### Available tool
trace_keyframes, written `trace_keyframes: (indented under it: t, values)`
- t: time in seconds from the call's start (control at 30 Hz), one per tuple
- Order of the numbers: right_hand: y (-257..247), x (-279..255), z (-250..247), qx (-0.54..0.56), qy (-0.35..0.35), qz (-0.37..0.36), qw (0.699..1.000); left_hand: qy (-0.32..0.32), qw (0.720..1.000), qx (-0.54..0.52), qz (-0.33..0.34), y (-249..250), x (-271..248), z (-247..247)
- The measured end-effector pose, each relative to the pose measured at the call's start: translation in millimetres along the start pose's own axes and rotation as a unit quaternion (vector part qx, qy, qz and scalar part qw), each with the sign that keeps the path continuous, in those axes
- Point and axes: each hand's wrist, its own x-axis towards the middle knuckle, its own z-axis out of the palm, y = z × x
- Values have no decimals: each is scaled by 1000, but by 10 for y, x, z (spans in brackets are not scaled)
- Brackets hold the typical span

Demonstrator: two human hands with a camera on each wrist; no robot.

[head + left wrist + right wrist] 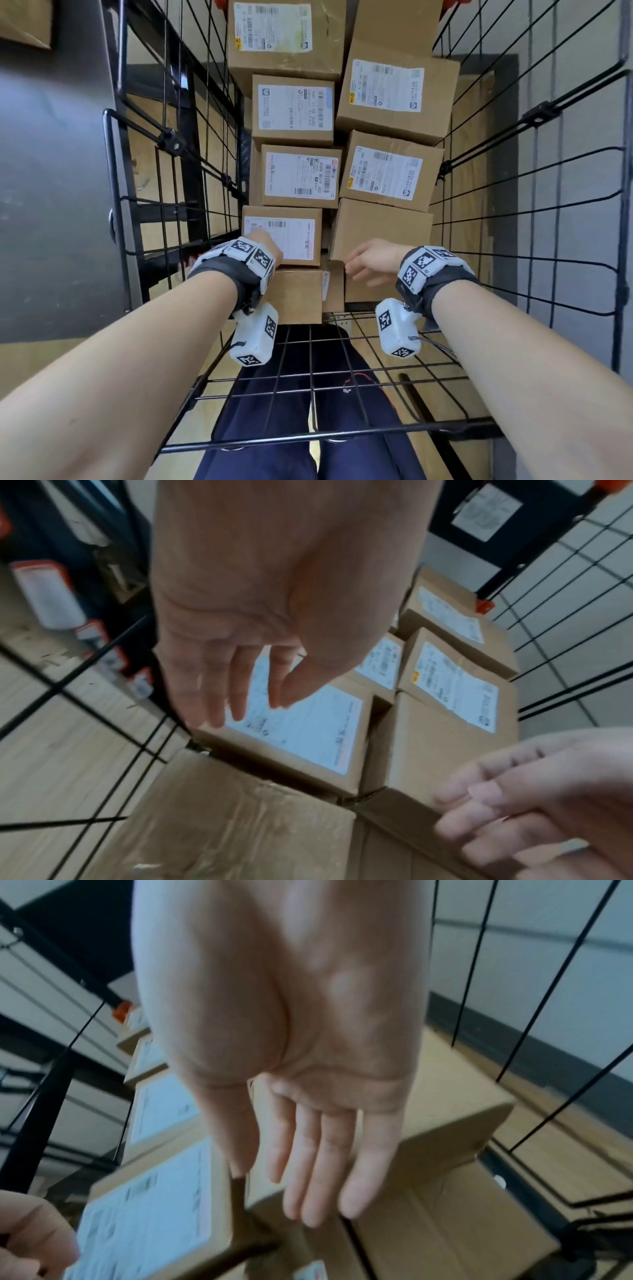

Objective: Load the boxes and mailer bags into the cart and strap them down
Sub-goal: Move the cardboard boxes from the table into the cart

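Several brown cardboard boxes are stacked inside the black wire cart (513, 192). My left hand (265, 240) is over a box with a white label (291, 236). In the left wrist view its fingers (240, 685) are straight above that labelled box (308, 731) and hold nothing. My right hand (363, 270) hovers at the near corner of a plain box (380, 229). The right wrist view shows this hand (318, 1191) with straight fingers over the plain box (445, 1150), empty. I cannot tell whether either hand touches the cardboard.
Wire mesh walls (191, 178) close in both sides of the stack. A wire panel (342, 383) lies near me, with my dark blue trousers (274, 438) behind it. A grey metal cabinet (51, 171) stands at left. Orange and white items (48, 596) sit beyond the left mesh.
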Motion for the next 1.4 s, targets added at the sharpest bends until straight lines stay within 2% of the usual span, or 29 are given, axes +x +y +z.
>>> trace_keyframes:
  t: [0.1, 0.2, 0.27, 0.3, 0.43, 0.5, 0.73, 0.83, 0.9, 0.97, 1.07, 1.13, 1.2, 1.27, 1.4]
  values:
    - [111, -190, -286, 80, 131, -16, 988, 27, 994, -81, 67, 243, -124, -103]
    - [284, -230, -551, 35, 266, -22, 963, 21, 976, -182, 118, 485, -109, -70]
    - [370, -207, -655, 20, 329, -15, 944, -4, 969, -210, 128, 604, -60, 15]
    - [405, -173, -683, 26, 331, -2, 943, -15, 969, -213, 127, 650, -33, 64]
    - [460, -18, -645, 92, 225, 49, 969, -66, 964, -225, 125, 720, 61, 288]
    - [452, 77, -649, 124, 236, 27, 963, -73, 959, -243, 130, 728, 80, 328]
    - [281, 124, -738, 167, 238, -8, 957, 7, 970, -220, 103, 684, 154, 131]
    - [256, 167, -799, 190, 323, -12, 927, 65, 966, -215, 125, 692, 198, -54]
    - [205, 199, -880, 203, 374, -12, 905, 107, 964, -156, 187, 686, 223, -139]
    - [147, 279, -980, 189, 382, -36, 904, 129, 951, -44, 277, 660, 263, -135]
    - [50, 402, -1106, 150, 370, -60, 915, 63, 913, 158, 372, 634, 320, 22]
    - [1, 462, -1163, 144, 357, -69, 920, 41, 879, 268, 393, 639, 365, 157]
    - [-47, 507, -1214, 139, 350, -82, 923, 53, 858, 331, 389, 655, 395, 281]
    - [-71, 536, -1243, 137, 340, -85, 926, 63, 853, 354, 378, 668, 405, 369]
    - [-60, 527, -1312, 149, 313, -103, 932, 69, 861, 343, 369, 734, 386, 442]
